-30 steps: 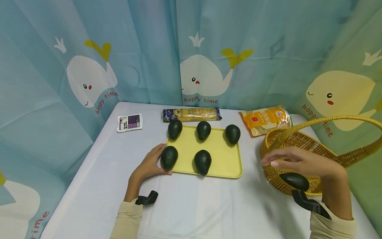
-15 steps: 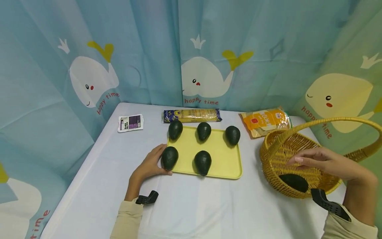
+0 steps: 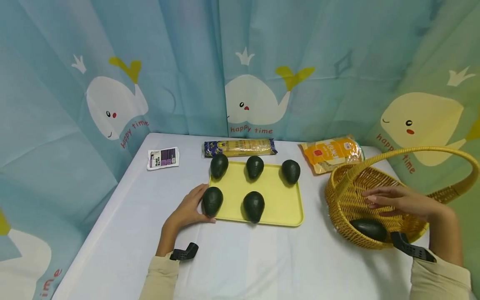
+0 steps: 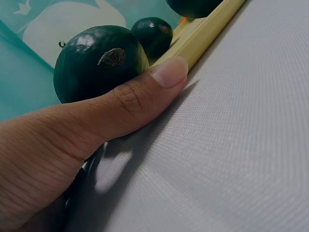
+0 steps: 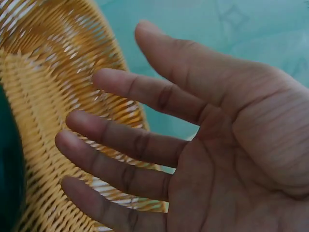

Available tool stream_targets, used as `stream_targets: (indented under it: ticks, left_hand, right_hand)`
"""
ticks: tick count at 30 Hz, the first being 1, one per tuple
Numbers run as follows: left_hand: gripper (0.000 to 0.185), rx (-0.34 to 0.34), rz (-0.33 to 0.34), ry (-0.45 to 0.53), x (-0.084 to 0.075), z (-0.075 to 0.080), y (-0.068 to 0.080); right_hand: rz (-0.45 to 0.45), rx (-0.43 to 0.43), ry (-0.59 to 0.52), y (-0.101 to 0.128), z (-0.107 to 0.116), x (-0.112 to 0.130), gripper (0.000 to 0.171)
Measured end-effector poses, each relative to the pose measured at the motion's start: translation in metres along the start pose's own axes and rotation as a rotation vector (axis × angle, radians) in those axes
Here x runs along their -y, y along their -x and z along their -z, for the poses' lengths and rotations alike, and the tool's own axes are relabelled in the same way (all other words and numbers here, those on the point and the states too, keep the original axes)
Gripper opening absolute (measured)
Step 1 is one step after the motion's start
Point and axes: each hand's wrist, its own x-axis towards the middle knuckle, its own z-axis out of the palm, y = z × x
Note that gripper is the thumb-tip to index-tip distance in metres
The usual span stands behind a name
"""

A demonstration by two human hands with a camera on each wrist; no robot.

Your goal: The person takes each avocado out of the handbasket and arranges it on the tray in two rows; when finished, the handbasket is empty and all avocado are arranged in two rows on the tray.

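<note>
My left hand (image 3: 189,206) holds the near left corner of a yellow tray (image 3: 277,204), its thumb along the front edge. Close by that hand stands a dark green avocado (image 3: 212,201); the left wrist view shows the same avocado (image 4: 96,63) just behind the thumb. Several more avocados (image 3: 253,207) are spread over the tray. On the right, my right hand (image 3: 406,203) hovers over a wicker basket (image 3: 343,221), fingers loosely spread and palm bare in the right wrist view. One avocado (image 3: 369,229) lies inside the basket, below that hand.
Behind the tray lies a long yellow-and-blue packet (image 3: 240,148). An orange bag (image 3: 331,154) rests behind the basket, whose tall handle (image 3: 423,150) arches over it. A small purple-and-white sachet (image 3: 163,158) is at the back left. Whale-print curtains (image 3: 187,83) enclose the table.
My right hand has moved right and its fingers have spread. The avocado seen below it a second ago now rests in the basket. The left hand stays at the tray corner.
</note>
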Motion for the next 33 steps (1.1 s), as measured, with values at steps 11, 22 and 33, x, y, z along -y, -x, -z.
stream_targets:
  ticks: [11,22,33]
  left_hand:
    - [0.117,-0.001,-0.019,0.015,0.0,-0.005,0.001]
    - [0.117,-0.004,0.017,0.017,-0.002,0.0,0.0]
    - [0.12,0.009,0.035,0.018,-0.003,0.002,0.001]
  right_hand:
    - [-0.166,0.027,0.108,-0.003,0.011,-0.025,0.045]
    - [-0.165,0.104,0.001,-0.009,0.008,-0.03,0.042]
    - [-0.267,0.077,-0.03,-0.012,-0.002,-0.032,0.045]
